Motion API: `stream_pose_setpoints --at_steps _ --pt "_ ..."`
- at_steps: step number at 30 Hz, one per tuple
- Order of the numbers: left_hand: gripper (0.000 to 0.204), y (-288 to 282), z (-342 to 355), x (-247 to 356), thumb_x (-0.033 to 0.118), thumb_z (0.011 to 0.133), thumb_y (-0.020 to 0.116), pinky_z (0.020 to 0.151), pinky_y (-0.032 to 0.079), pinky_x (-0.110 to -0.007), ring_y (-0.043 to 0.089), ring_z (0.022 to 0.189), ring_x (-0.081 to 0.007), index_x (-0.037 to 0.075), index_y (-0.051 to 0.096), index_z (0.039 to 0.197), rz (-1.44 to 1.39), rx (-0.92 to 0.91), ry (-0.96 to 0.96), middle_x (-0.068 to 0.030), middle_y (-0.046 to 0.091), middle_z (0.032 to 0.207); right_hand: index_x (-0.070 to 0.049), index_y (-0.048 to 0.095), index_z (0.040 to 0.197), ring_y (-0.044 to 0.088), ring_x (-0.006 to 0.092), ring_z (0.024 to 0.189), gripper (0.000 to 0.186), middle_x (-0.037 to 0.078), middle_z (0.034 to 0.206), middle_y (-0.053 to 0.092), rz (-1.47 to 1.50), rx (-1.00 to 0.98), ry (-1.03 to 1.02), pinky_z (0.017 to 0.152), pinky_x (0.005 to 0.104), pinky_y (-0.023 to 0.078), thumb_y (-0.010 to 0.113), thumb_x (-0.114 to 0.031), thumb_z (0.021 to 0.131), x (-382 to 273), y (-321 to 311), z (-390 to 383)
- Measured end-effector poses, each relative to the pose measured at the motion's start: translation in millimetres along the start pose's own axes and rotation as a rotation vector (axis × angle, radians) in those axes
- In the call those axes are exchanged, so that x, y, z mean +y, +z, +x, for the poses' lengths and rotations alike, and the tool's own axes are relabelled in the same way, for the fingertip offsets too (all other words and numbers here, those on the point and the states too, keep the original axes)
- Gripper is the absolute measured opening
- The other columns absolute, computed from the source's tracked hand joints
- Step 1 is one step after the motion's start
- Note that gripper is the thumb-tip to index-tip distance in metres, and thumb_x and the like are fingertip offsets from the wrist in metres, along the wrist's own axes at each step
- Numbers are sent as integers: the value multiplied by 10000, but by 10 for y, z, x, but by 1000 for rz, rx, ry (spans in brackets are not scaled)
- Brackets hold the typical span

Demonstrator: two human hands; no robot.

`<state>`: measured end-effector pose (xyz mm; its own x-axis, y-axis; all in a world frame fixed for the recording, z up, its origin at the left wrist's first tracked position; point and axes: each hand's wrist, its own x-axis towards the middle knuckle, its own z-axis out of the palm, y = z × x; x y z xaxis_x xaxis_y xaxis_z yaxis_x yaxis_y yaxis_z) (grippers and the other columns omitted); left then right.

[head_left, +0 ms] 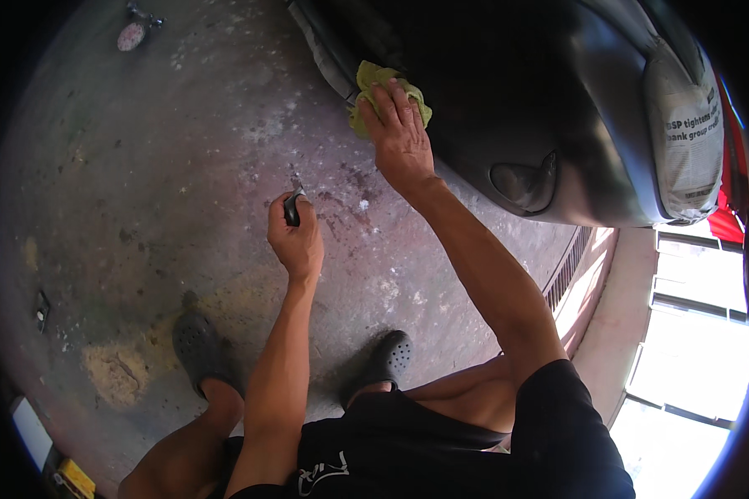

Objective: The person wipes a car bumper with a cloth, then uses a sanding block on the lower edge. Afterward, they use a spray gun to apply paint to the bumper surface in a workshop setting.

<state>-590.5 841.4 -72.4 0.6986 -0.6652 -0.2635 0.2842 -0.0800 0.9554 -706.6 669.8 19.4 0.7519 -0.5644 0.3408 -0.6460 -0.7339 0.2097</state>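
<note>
My right hand (404,150) presses a yellow-green cloth (368,76) to the lower edge of a dark car bumper (508,108), fingers spread over the cloth. Lower and to the left, my left hand (295,241) is closed around a small dark rounded thing (291,209) with a pale edge. Most of that thing is hidden in the fist, so its kind does not show. The left hand is held above the floor, apart from the car. An oval recess (524,181) sits in the bumper to the right of my right forearm.
Newspaper (689,137) is taped over the car's light at the right. Stained concrete floor (183,166) lies below, with a small round-ended object (131,36) at the far left. A floor grate (567,264) and bright barred openings (682,333) are at the right.
</note>
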Motion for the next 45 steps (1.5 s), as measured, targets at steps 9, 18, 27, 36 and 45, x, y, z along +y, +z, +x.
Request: stream_pose_setpoints --at_steps 9,18,27,36,45 --pt "129 -336 -82 -270 103 1047 667 664 468 -238 543 734 -43 -11 672 1108 -5 -24 31 14 633 881 -152 497 1594 239 321 1639 727 48 1724 320 -24 -132 20 1283 560 356 620 58 909 8 376 -568" --pt "167 -392 -88 -202 118 1049 666 664 479 -259 557 747 -62 -24 674 1136 -3 -20 55 3 644 887 -154 489 1607 240 276 1643 684 40 1724 331 -73 -228 -126 1297 508 344 610 4 952 181 343 -719" --pt "161 -441 -9 -168 119 1038 669 683 499 -253 576 757 -59 -18 679 1123 -13 -1 23 3 657 891 -116 598 1495 376 277 1559 625 59 1632 461 -82 -330 -194 1207 523 423 648 17 887 294 112 -1019" --pt "169 -220 -374 -1 134 1031 670 645 443 -267 509 714 -59 -9 683 1119 -144 10 -384 23 623 873 -85 742 1162 611 338 1243 398 99 1314 687 322 -515 35 1053 516 500 713 30 782 -277 -965 -1338" --pt "393 -1123 -1393 1198 333 1072 663 679 566 -341 657 792 -150 19 604 1302 -441 69 -1043 -70 651 990 42 725 1197 745 200 861 309 137 1016 788 1035 -599 1245 786 358 598 606 -98 949 -1623 -2171 -957"
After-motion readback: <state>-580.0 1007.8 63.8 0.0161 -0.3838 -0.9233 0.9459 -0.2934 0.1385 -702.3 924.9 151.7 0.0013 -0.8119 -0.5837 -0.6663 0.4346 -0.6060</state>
